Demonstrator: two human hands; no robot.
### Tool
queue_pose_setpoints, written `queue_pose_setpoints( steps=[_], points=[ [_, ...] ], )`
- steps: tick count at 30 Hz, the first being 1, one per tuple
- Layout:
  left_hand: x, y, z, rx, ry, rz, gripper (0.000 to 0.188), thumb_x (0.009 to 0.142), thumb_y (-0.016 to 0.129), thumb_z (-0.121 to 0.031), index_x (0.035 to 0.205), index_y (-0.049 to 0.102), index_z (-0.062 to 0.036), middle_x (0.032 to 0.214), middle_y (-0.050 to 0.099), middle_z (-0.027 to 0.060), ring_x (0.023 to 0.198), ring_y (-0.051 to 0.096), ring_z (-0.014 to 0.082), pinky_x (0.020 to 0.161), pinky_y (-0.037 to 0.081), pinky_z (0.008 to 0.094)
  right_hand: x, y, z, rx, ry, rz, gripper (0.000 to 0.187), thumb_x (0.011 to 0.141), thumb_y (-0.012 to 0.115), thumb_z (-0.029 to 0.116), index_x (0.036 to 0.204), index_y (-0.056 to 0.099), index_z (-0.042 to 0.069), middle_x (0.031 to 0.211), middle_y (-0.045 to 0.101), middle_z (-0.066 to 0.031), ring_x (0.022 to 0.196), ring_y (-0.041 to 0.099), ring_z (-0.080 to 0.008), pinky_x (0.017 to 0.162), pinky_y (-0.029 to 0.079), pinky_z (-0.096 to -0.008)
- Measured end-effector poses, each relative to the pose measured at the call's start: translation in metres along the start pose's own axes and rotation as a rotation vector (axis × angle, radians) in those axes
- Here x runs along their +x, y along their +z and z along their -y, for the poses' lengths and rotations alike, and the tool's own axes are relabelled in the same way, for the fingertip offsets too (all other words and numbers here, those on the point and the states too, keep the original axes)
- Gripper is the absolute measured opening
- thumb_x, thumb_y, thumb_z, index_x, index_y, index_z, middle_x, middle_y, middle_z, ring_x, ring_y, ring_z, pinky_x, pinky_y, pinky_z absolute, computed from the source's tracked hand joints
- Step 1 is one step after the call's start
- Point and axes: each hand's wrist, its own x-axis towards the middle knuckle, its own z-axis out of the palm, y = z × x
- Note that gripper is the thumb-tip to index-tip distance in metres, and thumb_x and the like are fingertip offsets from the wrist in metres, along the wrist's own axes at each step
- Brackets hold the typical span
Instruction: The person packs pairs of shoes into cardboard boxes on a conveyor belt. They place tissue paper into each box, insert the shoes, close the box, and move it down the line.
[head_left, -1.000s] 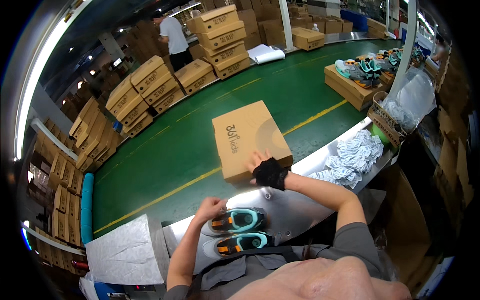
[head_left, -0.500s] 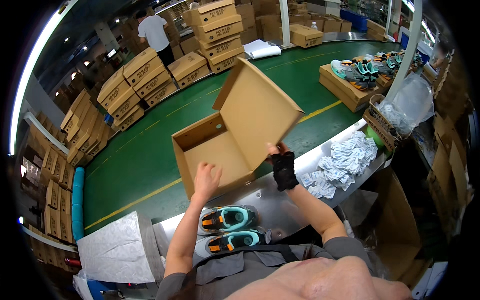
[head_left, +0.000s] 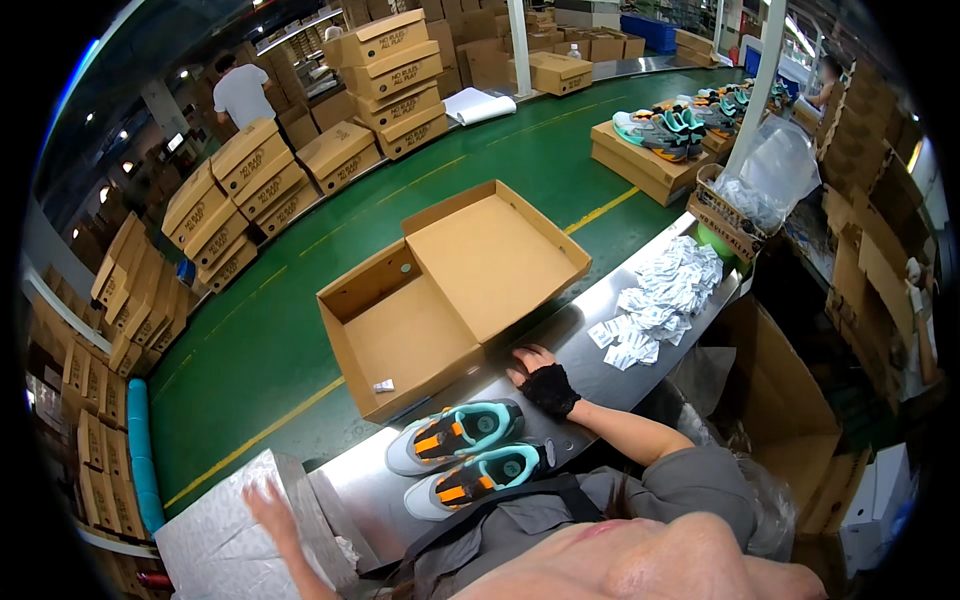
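A brown cardboard shoe box [head_left: 400, 320] lies open on the green belt, its lid [head_left: 505, 262] folded back to the right. One small white sachet [head_left: 383, 386] rests in the box's near corner. My left hand [head_left: 268, 508], slightly blurred, is over a stack of whitish-grey paper sheets [head_left: 210, 520], fingers apart and nothing in them. In a black fingerless glove, my right hand [head_left: 538, 375] is at the metal ledge by the box's near right side, fingers stretched and holding nothing. A pair of grey, turquoise and orange sneakers [head_left: 455, 437] sits on the ledge between my hands.
A heap of white sachets [head_left: 665, 300] covers the ledge at right, beside a carton of clear plastic [head_left: 735, 215]. Farther along the belt, sneakers [head_left: 655, 135] stand on a closed box. Stacked shoe boxes [head_left: 255, 175] line the far side, where a person [head_left: 240, 92] stands.
The lid has swung down from upright to flat. A sachet now lies in the box. My left hand has moved from the box to the paper stack; my right hand has let go of the lid.
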Motion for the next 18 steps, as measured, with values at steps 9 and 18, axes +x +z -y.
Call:
queue_pose_setpoints(
  steps=[9, 18],
  points=[
    [-0.033, -0.053, 0.066, 0.313, -0.561, 0.587, 0.100, 0.068, 0.055, -0.066, 0.135, 0.023, 0.0006, 0.143, 0.010, 0.0214, 0.131, 0.009, 0.0403, 0.100, 0.017, 0.0583, -0.002, 0.007, -0.011, -0.196, -0.273, -0.021, 0.027, 0.074, 0.059, 0.014, 0.099, 0.050, 0.012, 0.104, 0.052, -0.0105, 0.099, 0.049, -0.0310, 0.083, 0.042, -0.0417],
    [-0.014, -0.033, 0.056, 0.132, -0.367, 0.544, 0.076, 0.070, 0.061, -0.053, 0.124, 0.043, -0.0038, 0.138, 0.026, 0.0194, 0.128, 0.020, 0.0371, 0.091, 0.018, 0.0683, -0.006, 0.018, -0.011, -0.164, -0.204, -0.026, 0.028, 0.072, 0.060, 0.013, 0.097, 0.048, 0.015, 0.101, 0.052, -0.0095, 0.097, 0.050, -0.0301, 0.081, 0.042, -0.0430]
  ],
)
